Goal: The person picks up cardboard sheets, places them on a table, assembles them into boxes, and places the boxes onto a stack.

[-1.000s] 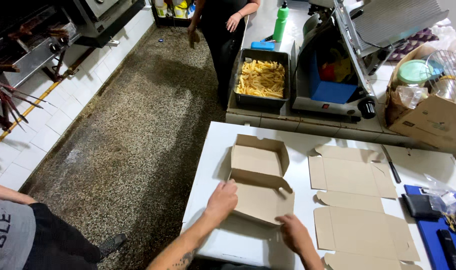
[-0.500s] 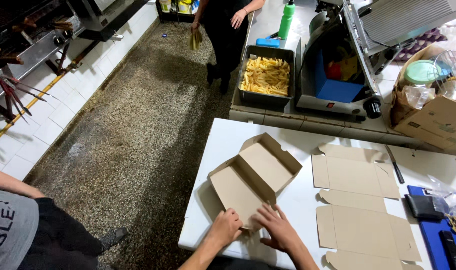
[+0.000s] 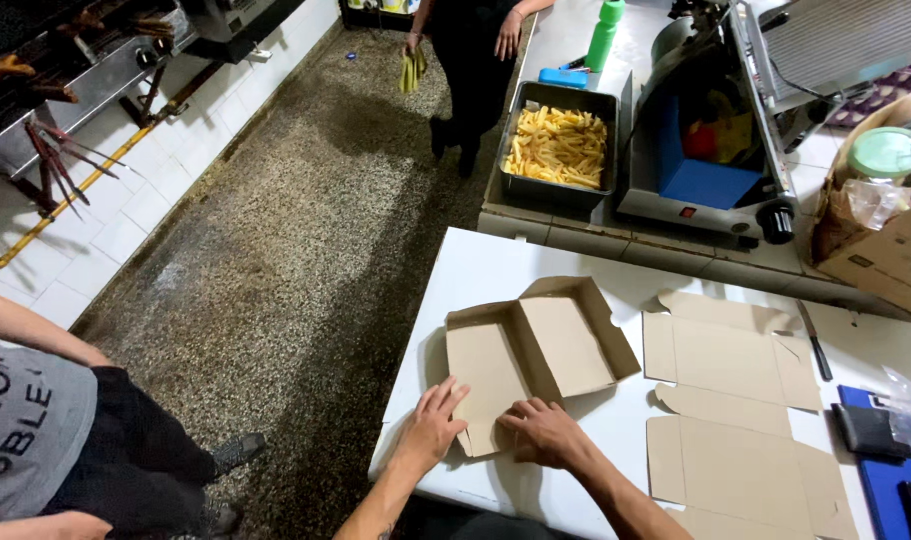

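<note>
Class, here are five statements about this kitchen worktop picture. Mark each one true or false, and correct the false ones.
1. Both hands rest on the half-folded cardboard box. True: the left hand and right hand press its near edge.
2. The metal tray holds fries. True.
3. The flat cardboard blanks lie left of the box. False: they lie to its right.
4. The green bottle stands on the floor. False: it stands on the counter behind the tray.
5. A knife lies beside the blanks. True.
</note>
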